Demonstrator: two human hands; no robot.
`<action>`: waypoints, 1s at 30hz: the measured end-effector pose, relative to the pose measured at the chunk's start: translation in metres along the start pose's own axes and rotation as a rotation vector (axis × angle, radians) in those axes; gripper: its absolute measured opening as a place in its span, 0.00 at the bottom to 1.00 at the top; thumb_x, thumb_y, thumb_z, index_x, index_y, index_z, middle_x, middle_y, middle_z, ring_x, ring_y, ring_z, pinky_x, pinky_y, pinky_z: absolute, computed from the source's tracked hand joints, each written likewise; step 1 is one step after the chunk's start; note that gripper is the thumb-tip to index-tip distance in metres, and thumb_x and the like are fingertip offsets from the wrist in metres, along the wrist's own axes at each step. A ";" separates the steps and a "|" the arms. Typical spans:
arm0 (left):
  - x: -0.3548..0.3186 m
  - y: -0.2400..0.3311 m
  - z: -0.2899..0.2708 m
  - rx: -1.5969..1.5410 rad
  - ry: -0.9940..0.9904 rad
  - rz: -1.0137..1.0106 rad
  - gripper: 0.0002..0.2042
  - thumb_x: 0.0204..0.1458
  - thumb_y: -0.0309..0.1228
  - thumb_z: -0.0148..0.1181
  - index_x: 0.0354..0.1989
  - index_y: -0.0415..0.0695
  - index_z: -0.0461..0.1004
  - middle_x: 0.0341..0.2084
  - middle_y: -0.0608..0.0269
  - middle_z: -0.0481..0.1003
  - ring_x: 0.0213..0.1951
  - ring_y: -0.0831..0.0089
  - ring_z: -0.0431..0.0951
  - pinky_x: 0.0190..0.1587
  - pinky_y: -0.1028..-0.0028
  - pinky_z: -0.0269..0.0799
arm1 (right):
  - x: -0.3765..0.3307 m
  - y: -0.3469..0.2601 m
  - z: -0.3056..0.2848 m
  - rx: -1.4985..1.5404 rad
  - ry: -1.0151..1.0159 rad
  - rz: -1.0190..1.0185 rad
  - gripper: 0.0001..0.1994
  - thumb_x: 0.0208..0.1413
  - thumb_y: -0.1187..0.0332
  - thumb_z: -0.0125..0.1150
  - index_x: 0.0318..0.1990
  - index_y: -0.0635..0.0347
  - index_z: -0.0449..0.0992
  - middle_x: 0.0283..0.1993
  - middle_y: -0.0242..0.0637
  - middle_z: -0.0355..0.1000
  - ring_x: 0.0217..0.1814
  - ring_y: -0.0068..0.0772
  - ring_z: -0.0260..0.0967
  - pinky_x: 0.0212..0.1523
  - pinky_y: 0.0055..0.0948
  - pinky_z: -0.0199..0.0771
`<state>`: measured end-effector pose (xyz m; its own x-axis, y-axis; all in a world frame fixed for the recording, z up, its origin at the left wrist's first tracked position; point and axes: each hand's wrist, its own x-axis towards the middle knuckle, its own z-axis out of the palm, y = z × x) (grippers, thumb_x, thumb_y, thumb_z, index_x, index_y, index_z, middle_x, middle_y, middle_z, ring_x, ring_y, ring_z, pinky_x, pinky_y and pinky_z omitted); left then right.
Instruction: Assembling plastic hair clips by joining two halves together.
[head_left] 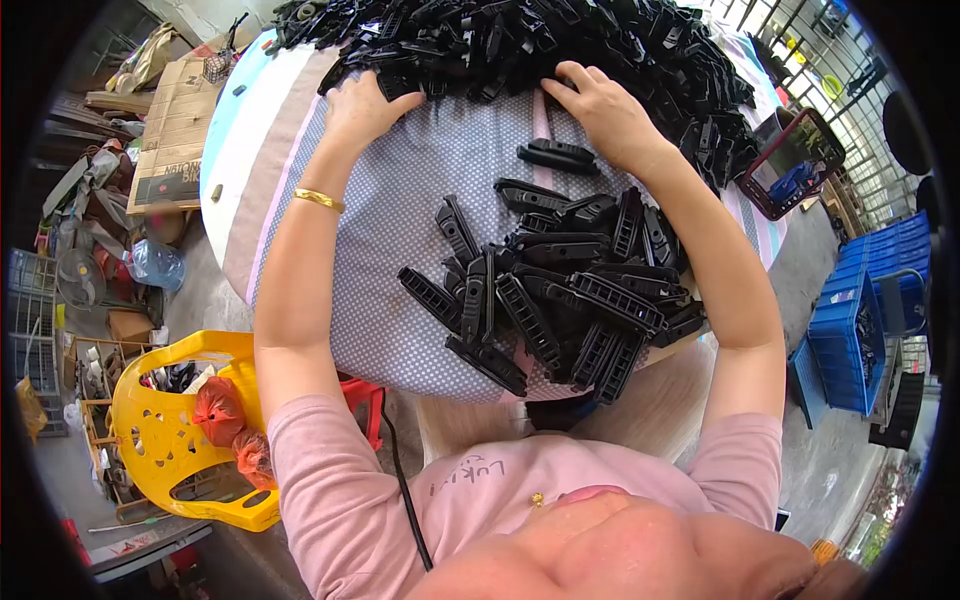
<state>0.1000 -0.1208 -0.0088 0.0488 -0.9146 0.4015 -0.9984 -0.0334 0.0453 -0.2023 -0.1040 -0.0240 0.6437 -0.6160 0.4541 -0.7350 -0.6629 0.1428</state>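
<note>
A large heap of black plastic parts [520,45] covers the far side of the cloth-covered table. At its near left edge lies my left hand [365,110], thumb spread away from the fingers; some fingertips are partly lost against the black parts. My right hand [605,112] rests at the heap's near edge further right, fingers bent forward and apart, with no part plainly gripped. Between my forearms and closer to me sits a smaller pile of long, slotted black plastic parts [560,280]. A few separate black parts [557,155] lie between the two piles, near my right wrist.
The table wears a dotted grey cloth [385,260]. A phone-like device in a dark red frame [793,163] stands at the right edge. A yellow plastic chair [150,420] holding red bags is at the left. Blue crates [845,340] stand at right, a cardboard box [175,135] at left.
</note>
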 end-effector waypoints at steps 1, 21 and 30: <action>0.002 -0.002 0.003 -0.023 -0.121 0.012 0.29 0.42 0.53 0.60 0.35 0.33 0.74 0.39 0.42 0.73 0.45 0.51 0.72 0.49 0.62 0.67 | 0.001 0.001 -0.001 -0.001 0.000 0.000 0.26 0.41 0.82 0.51 0.53 0.55 0.68 0.53 0.37 0.61 0.52 0.36 0.62 0.51 0.30 0.68; -0.042 0.074 -0.031 -0.591 0.138 0.355 0.13 0.51 0.28 0.56 0.44 0.37 0.73 0.37 0.55 0.70 0.37 0.64 0.71 0.40 0.71 0.68 | -0.014 -0.023 -0.031 0.278 -0.100 -0.317 0.16 0.47 0.66 0.59 0.45 0.52 0.72 0.38 0.32 0.69 0.41 0.35 0.66 0.42 0.32 0.68; -0.053 0.093 -0.028 -1.706 -0.608 0.016 0.13 0.52 0.25 0.55 0.44 0.33 0.70 0.37 0.59 0.72 0.40 0.73 0.73 0.43 0.72 0.76 | -0.016 -0.024 -0.034 0.874 0.299 0.177 0.18 0.48 0.71 0.63 0.48 0.62 0.72 0.40 0.37 0.71 0.41 0.26 0.70 0.43 0.23 0.69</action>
<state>0.0052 -0.0641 -0.0008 -0.3666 -0.9274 0.0748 0.1425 0.0235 0.9895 -0.2026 -0.0636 -0.0051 0.3674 -0.6841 0.6301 -0.3184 -0.7291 -0.6059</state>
